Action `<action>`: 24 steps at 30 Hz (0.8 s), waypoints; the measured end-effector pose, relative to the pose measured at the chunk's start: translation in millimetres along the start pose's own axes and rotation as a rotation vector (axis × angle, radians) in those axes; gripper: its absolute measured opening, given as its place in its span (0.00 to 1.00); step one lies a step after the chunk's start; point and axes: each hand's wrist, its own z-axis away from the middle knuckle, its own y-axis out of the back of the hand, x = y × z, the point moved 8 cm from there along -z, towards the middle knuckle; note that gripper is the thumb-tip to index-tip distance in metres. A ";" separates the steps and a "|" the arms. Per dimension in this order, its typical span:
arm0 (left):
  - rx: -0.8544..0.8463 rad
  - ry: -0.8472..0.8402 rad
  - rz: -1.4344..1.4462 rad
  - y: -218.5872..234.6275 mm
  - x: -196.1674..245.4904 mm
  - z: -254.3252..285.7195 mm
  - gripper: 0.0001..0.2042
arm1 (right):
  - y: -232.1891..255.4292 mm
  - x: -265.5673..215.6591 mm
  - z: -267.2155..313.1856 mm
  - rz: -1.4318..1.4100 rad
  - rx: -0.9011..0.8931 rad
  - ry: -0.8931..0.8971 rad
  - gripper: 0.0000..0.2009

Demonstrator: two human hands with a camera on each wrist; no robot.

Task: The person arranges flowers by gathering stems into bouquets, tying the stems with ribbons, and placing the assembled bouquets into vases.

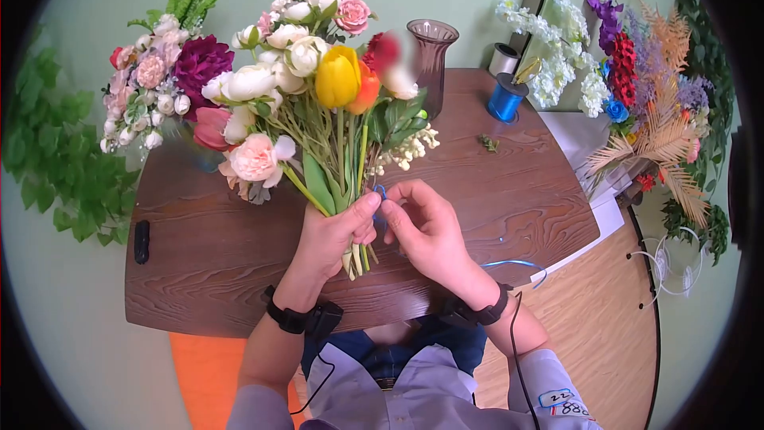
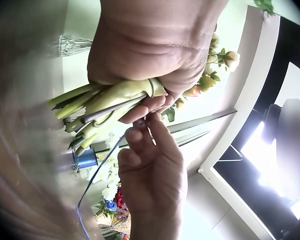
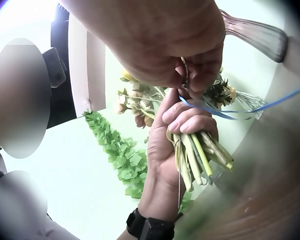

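My left hand (image 1: 322, 243) grips a bouquet of artificial flowers (image 1: 338, 80) round its stems, above the table. White, pink and red blooms surround a yellow tulip, and the cut stem ends (image 3: 192, 155) stick out below the fist. Beside it, my right hand (image 1: 434, 235) pinches a thin blue ribbon (image 2: 96, 172) between thumb and fingers, close against the stems. From the fingertips a length of ribbon trails down to the right, its tail on the table near the right wrist. The left fingers partly hide where the ribbon meets the stems.
A blue ribbon spool (image 1: 506, 99) and a purple glass vase (image 1: 432, 60) stand at the table's back. Other flower arrangements flank the table, a pink one (image 1: 151, 76) left and a mixed one (image 1: 637, 103) right. A small black object (image 1: 142, 241) lies near the left edge.
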 end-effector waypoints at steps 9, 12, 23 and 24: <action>-0.002 -0.055 -0.105 2.2 9.3 -2.4 0.06 | -5.1 25.4 17.5 -0.191 -0.084 -0.283 0.04; 0.029 -0.036 -0.083 3.7 4.0 -2.5 0.05 | -7.1 32.4 22.7 -0.214 -0.128 -0.333 0.04; 0.022 -0.003 -0.012 5.8 3.4 -2.4 0.08 | 5.3 24.8 24.7 -0.365 -0.104 -0.253 0.07; 0.012 0.002 0.001 5.4 2.9 -2.2 0.08 | 5.3 24.0 23.2 -0.364 -0.104 -0.252 0.07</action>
